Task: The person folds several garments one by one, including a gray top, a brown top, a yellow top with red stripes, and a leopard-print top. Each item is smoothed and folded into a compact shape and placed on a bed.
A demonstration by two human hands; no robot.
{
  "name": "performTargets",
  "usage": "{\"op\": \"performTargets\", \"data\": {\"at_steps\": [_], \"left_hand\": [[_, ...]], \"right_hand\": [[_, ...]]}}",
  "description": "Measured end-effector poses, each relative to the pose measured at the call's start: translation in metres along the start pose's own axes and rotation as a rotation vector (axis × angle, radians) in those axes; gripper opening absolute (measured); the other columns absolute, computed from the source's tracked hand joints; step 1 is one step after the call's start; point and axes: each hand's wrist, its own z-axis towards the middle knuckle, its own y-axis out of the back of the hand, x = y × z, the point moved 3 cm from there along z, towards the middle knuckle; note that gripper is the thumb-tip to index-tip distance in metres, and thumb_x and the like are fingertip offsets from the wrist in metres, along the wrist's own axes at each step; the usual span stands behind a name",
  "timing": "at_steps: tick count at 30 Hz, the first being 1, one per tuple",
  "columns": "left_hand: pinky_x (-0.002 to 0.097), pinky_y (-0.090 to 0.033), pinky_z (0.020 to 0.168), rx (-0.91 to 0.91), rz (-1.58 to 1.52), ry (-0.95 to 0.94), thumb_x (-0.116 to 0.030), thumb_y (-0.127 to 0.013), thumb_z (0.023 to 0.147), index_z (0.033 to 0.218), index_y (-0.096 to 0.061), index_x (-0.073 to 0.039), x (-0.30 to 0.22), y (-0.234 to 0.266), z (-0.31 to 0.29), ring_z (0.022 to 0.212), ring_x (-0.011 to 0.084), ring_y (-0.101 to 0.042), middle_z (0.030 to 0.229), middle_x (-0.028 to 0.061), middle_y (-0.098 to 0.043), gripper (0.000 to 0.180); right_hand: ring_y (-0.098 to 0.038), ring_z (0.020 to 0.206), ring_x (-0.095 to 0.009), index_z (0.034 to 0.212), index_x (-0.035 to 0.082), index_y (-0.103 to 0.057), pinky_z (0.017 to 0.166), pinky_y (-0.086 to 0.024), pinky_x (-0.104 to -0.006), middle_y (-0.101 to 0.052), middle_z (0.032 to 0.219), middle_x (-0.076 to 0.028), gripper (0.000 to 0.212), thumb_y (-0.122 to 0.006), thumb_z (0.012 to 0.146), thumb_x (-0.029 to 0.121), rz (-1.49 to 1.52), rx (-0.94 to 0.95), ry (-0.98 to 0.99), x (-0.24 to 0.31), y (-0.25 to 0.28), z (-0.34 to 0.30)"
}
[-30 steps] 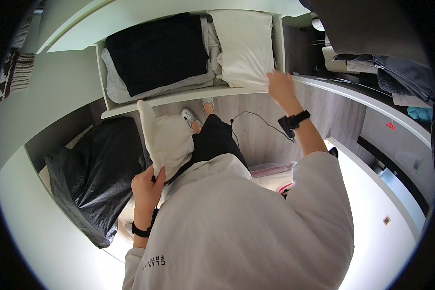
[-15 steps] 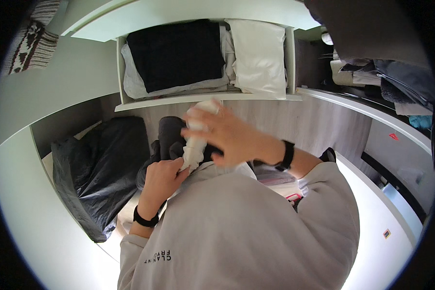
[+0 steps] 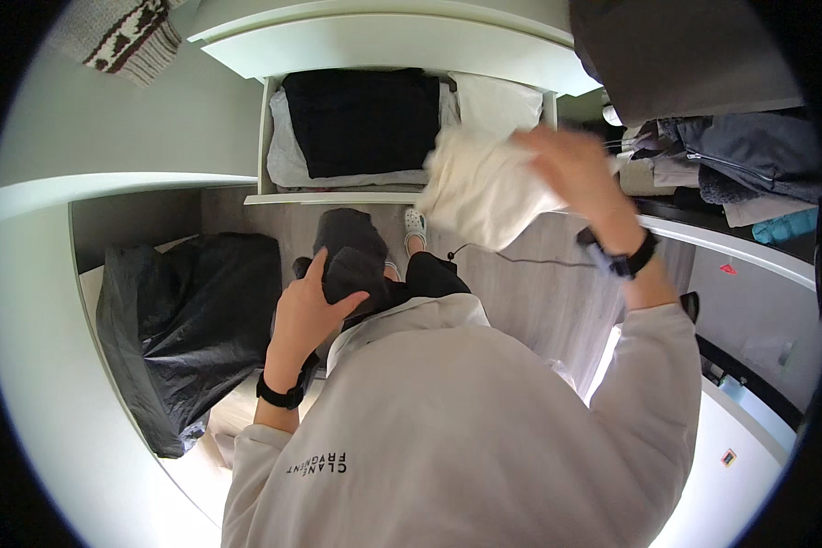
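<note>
- Cream, soft-looking folded cloth (image 3: 484, 192) is in the air in front of the open white drawer (image 3: 265, 137), overlapping the drawer's front edge and the pale grey wood-look floor (image 3: 511, 292) in this view.
- The right hand (image 3: 575, 173) grips this cream cloth at its upper right edge; motion blur hides exactly how the fingers sit on it.
- The left hand (image 3: 310, 306) lies on a dark grey, thick folded cloth (image 3: 352, 242) above the person's lap. Its thumb and forefinger are spread well apart across the fabric; whether the other fingers close around it, I cannot tell.
- The two hands are well apart, with the dark grey cloth to the left of the cream one.
- Inside the drawer, a black, flat rectangular folded cloth (image 3: 361, 119) lies on top of a light grey folded cloth (image 3: 283, 151).
- A white, smooth folded cloth (image 3: 498, 99) occupies the drawer's right end, its near part hidden behind the cream cloth.
- To the person's left, a large, crumpled black plastic sheet or bag (image 3: 192, 338) fills much of a low compartment.
- A thin dark cable (image 3: 530, 261) curves over the floor, near a light grey clog with holes (image 3: 415, 222).
- Dark and pale garments (image 3: 749, 155) hang at the right.
</note>
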Motion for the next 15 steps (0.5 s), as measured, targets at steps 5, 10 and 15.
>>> {"op": "performTargets", "data": {"at_steps": [5,10,15], "left_hand": [[0.0412,-0.055,0.074,-0.138,-0.149,0.157,-0.037,-0.078,0.075,0.117,-0.057,0.005,0.033,-0.016,-0.004,0.084,0.0385,-0.069,0.082,0.0246,-0.069,0.063],[0.0386,-0.054,0.071,-0.232,-0.072,0.240,-0.034,-0.078,0.075,0.117,-0.054,0.003,0.056,-0.016,-0.016,0.082,0.0350,-0.069,0.088,0.0226,-0.069,0.061],[0.0378,-0.053,0.072,-0.197,-0.089,0.279,-0.027,-0.077,0.077,0.126,-0.051,0.000,0.067,-0.016,-0.023,0.080,0.0330,-0.068,0.092,0.0212,-0.069,0.062]], "right_hand": [[-0.065,0.072,-0.026,0.111,0.017,-0.062,0.063,-0.054,-0.0358,-0.060,0.090,-0.005,0.034,-0.070,0.078,0.016,-0.454,-0.212,0.095,-0.040,0.062,0.016],[-0.065,0.081,-0.025,0.113,0.020,-0.062,0.065,-0.055,-0.0348,-0.060,0.093,-0.005,0.037,-0.070,0.078,0.016,-0.511,-0.073,-0.060,-0.087,-0.005,-0.020],[-0.061,0.095,-0.030,0.125,0.018,-0.058,0.077,-0.051,-0.0428,-0.060,0.095,-0.011,0.037,-0.061,0.087,0.016,-0.267,0.396,-0.389,-0.124,-0.183,-0.105]]}}
